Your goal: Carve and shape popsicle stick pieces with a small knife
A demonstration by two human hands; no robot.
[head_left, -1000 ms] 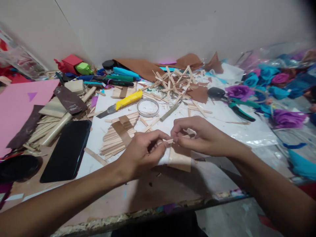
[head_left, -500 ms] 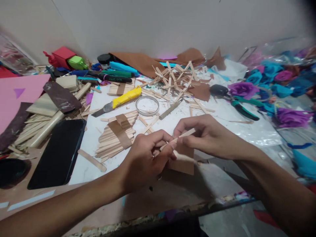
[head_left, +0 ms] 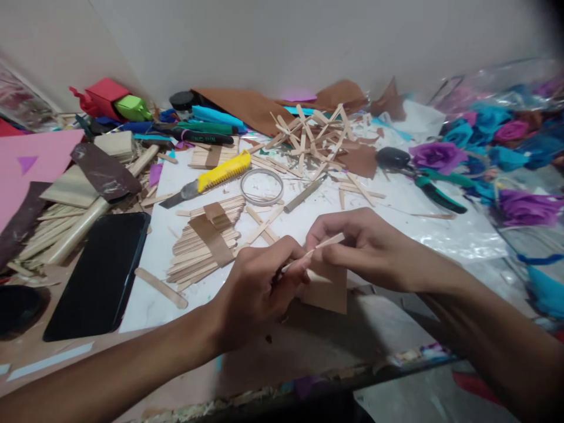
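My left hand (head_left: pixel 258 291) and my right hand (head_left: pixel 363 247) meet over the middle of the worktable, both pinching one thin wooden stick (head_left: pixel 318 249) that slants up to the right between them. Right below the stick lies a tan piece of card (head_left: pixel 328 288), partly hidden by my fingers. A taped bundle of ice-cream sticks (head_left: pixel 209 238) lies just left of my left hand. A single loose stick (head_left: pixel 161 288) rests near the bundle.
A black phone (head_left: pixel 97 276) lies at the left. Behind are a yellow utility knife (head_left: pixel 211 178), a clear tape ring (head_left: pixel 261 187), a heap of stick crosses (head_left: pixel 315 138), green-handled pliers (head_left: pixel 423 185) and purple and blue paper flowers (head_left: pixel 484 147). The table's edge (head_left: pixel 308 382) runs near me.
The stick went from level to slanted between my fingers, and both hands slid slightly toward me. The view shifted a little to the right.
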